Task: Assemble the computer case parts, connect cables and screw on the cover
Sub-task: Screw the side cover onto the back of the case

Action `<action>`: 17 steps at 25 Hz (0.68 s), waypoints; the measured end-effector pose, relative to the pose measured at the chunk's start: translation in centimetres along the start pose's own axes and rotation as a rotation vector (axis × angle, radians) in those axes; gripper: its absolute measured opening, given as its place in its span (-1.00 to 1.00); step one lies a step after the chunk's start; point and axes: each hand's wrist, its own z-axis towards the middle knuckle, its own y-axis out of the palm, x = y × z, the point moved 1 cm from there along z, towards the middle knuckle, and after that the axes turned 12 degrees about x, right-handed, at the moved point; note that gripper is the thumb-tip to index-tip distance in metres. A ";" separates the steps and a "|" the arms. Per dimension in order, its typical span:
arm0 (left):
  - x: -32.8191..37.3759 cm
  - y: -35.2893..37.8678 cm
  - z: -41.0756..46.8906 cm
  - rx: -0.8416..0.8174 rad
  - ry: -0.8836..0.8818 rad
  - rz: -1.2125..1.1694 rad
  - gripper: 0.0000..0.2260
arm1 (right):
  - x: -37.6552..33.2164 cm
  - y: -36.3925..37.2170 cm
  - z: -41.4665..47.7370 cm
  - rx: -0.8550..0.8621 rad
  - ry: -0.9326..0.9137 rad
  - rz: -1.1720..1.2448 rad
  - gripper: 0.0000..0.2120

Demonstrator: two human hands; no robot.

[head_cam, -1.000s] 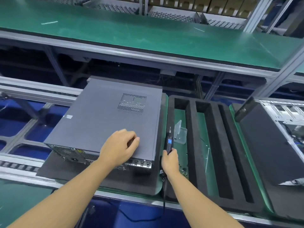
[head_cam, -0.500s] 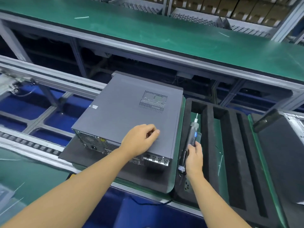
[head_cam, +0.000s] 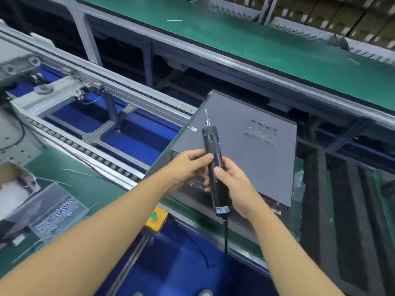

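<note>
A grey closed computer case (head_cam: 252, 150) lies flat on a dark foam pad, its vented cover facing up. In front of it I hold a black electric screwdriver (head_cam: 213, 165) upright, bit pointing away from me, its cable hanging down. My right hand (head_cam: 233, 186) grips the lower part of its body. My left hand (head_cam: 188, 165) has its fingers curled against the upper part of the body, thumb on the side. Both hands are above the case's near left corner.
A clear plastic tray of small screws (head_cam: 57, 212) sits on the green bench at lower left. A yellow box with a green button (head_cam: 156, 218) is on the conveyor edge. Black foam with long slots (head_cam: 342, 199) lies right of the case. The roller conveyor (head_cam: 89, 152) runs to the left.
My right hand lifted the screwdriver off the foam and brought it left, in front of the case. My left hand left the case cover and took hold of the tool. The view swung left.
</note>
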 end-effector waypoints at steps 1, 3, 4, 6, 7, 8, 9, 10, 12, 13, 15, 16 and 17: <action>-0.5 -2.8 -1.4 0.022 -0.049 -0.015 -0.71 | 1.2 2.8 0.6 -0.024 0.049 -0.017 -0.70; -1.6 -8.3 -4.4 0.065 -0.136 -0.020 -0.71 | 3.9 8.0 1.6 -0.068 0.145 -0.066 -0.71; -2.3 -10.8 -5.9 0.109 -0.177 -0.010 -0.71 | 5.3 10.4 2.0 -0.089 0.186 -0.097 -0.74; -3.8 -14.9 -8.8 0.259 -0.270 0.020 -0.72 | 8.2 15.3 2.5 -0.116 0.236 -0.209 -0.75; -4.5 -16.4 -10.0 0.346 -0.315 0.036 -0.73 | 9.6 17.5 2.6 -0.124 0.238 -0.288 -0.72; -5.3 -17.6 -11.1 0.426 -0.348 0.051 -0.75 | 11.0 19.4 2.7 -0.134 0.242 -0.355 -0.69; -5.9 -18.8 -12.0 0.495 -0.370 0.068 -0.76 | 12.3 21.5 2.8 -0.140 0.257 -0.395 -0.67; -6.6 -19.8 -12.9 0.552 -0.391 0.090 -0.77 | 13.7 23.2 2.9 -0.136 0.281 -0.415 -0.68; -8.1 -21.7 -14.0 0.656 -0.469 0.146 -0.76 | 16.2 25.6 3.1 -0.121 0.318 -0.490 -0.74; -8.9 -22.7 -14.3 0.702 -0.519 0.159 -0.73 | 17.3 26.4 3.3 -0.116 0.328 -0.554 -0.75; -10.3 -24.3 -14.5 0.738 -0.604 0.193 -0.66 | 19.2 27.4 3.8 -0.105 0.344 -0.664 -0.71; -10.9 -24.9 -14.5 0.732 -0.631 0.235 -0.65 | 19.9 27.8 4.1 -0.106 0.349 -0.707 -0.69; -11.5 -25.6 -14.5 0.720 -0.655 0.277 -0.64 | 20.7 28.2 4.2 -0.105 0.357 -0.741 -0.68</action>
